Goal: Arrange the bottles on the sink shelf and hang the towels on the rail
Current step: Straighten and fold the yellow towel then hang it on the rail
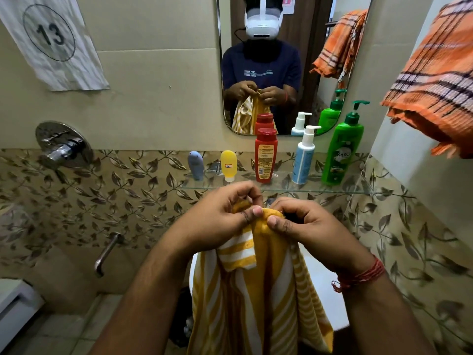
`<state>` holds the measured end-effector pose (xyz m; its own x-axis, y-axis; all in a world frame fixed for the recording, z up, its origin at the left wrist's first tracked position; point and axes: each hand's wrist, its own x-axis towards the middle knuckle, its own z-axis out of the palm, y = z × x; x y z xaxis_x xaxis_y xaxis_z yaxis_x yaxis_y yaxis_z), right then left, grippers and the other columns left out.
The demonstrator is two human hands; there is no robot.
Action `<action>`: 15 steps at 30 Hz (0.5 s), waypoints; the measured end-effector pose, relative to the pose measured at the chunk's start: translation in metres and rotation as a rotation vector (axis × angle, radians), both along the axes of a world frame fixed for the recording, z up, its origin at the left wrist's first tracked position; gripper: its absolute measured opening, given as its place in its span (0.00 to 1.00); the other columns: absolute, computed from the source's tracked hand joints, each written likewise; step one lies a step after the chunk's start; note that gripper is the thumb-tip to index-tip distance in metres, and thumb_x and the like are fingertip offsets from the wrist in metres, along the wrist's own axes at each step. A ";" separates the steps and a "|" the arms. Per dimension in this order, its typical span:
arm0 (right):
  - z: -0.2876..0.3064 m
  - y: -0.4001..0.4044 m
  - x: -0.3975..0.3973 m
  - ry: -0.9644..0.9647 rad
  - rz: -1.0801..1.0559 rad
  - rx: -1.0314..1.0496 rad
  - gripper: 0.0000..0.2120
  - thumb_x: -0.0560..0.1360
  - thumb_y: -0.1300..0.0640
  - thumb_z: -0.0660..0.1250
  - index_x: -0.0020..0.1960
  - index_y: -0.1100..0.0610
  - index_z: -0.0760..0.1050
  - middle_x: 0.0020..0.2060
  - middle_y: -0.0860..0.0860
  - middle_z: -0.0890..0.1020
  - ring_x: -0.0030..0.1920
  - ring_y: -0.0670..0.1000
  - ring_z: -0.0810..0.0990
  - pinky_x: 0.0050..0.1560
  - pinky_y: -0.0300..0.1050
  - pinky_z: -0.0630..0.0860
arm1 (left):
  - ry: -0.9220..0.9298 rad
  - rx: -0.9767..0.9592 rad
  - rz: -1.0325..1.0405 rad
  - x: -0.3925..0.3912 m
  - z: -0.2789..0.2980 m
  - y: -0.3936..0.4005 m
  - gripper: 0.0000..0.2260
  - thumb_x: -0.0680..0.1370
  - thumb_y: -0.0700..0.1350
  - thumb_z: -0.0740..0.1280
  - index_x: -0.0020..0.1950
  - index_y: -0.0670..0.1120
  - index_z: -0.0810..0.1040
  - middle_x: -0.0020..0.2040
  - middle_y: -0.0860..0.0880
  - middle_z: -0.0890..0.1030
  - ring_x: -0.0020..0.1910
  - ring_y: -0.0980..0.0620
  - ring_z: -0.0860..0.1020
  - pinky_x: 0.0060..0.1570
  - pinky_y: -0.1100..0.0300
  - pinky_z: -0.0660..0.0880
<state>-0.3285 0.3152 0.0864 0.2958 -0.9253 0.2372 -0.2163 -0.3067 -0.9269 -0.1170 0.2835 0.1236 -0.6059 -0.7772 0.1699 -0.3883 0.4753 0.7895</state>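
Both hands pinch the top edge of a yellow and white striped towel [258, 298] that hangs down in front of me. My left hand [217, 216] and my right hand [307, 226] grip it side by side, thumbs almost touching. Behind them a glass shelf [358, 189] carries a grey-blue tube [195, 165], a yellow tube [228, 165], a red bottle [266, 156], a white and blue pump bottle [304, 157] and a green pump bottle [343, 147], all upright in a row. An orange checked towel [432, 80] hangs at the upper right; its rail is hidden.
A mirror [281, 60] above the shelf reflects me and the towel. A white sink [325, 290] shows behind the towel. On the left wall are a chrome mixer knob [62, 147], a spout [107, 252] and a paper sheet marked 13 [51, 39].
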 end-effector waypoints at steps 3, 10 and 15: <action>0.000 -0.003 0.002 0.029 -0.022 -0.071 0.13 0.75 0.47 0.67 0.46 0.57 0.82 0.45 0.56 0.79 0.50 0.59 0.79 0.53 0.62 0.76 | -0.178 0.101 -0.113 0.005 0.002 -0.004 0.03 0.80 0.55 0.66 0.50 0.58 0.77 0.50 0.57 0.79 0.53 0.55 0.79 0.55 0.47 0.79; -0.010 -0.008 0.003 0.125 0.073 -0.010 0.16 0.76 0.44 0.67 0.46 0.58 0.82 0.45 0.55 0.79 0.49 0.57 0.80 0.53 0.66 0.76 | -0.110 -0.043 0.015 0.008 0.003 -0.006 0.05 0.80 0.49 0.69 0.45 0.52 0.77 0.43 0.54 0.79 0.45 0.55 0.79 0.45 0.52 0.78; -0.032 -0.011 -0.008 0.202 0.129 0.156 0.21 0.76 0.41 0.67 0.52 0.59 0.83 0.52 0.54 0.84 0.55 0.55 0.83 0.60 0.62 0.77 | 0.210 -0.089 0.254 0.011 0.011 -0.006 0.03 0.79 0.44 0.69 0.45 0.48 0.78 0.42 0.53 0.80 0.43 0.57 0.80 0.43 0.59 0.79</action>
